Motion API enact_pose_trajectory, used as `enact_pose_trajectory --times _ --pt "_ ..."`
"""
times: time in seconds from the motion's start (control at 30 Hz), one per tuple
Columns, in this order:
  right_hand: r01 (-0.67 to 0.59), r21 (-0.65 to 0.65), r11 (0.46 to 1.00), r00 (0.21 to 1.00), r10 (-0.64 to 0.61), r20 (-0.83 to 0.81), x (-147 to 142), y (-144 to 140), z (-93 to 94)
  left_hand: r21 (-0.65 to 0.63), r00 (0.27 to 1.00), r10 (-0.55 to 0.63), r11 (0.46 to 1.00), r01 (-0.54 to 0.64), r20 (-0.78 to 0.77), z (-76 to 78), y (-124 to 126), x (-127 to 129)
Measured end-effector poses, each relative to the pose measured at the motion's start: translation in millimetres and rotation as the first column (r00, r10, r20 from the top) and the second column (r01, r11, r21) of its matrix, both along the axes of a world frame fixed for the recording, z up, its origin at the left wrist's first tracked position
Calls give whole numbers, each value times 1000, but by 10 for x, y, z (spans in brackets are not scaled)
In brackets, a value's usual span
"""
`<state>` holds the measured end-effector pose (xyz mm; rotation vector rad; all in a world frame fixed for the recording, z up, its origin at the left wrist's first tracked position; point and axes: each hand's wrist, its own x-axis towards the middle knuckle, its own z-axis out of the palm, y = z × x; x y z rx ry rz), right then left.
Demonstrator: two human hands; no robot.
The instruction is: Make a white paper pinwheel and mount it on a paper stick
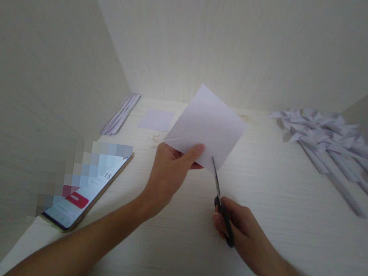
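The left hand (pixel 166 171) holds a white paper square (pixel 207 129) up off the bench (pixel 261 219), just above the middle of the frame, with the thumb on top and the other fingers pinching the sheet's lower edge from beneath. The right hand (pixel 242 232), lower and to the right, is clenched around the dark handles of the scissors (pixel 221 201). Their blades point up and to the left, and the tip meets the paper's lower corner edge beside the left thumb. Whether the blades stand parted there is too fine to tell.

The step in hand looks like the start of a cut into the sheet from that corner. Judging from this, the next move calls for the left fingers to keep the paper taut and steady, clear of the blades, while the right hand closes them along a straight line.

At the far right lie paper pinwheels (pixel 331 142) on rolled sticks. A smaller paper (pixel 156 120) lies flat behind the sheet, a bundle of strips (pixel 121 114) leans at the left wall, and a phone (pixel 90 191) rests at lower left.
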<state>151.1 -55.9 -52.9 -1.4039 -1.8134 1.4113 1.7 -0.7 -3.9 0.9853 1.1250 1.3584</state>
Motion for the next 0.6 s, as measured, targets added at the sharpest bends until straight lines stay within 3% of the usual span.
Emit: enact_pose_trajectory --times 0.6 --pt "11 -1 1000 1000 -11 -9 -11 5 24 -20 999 21 1000 -21 -34 6 -1 8"
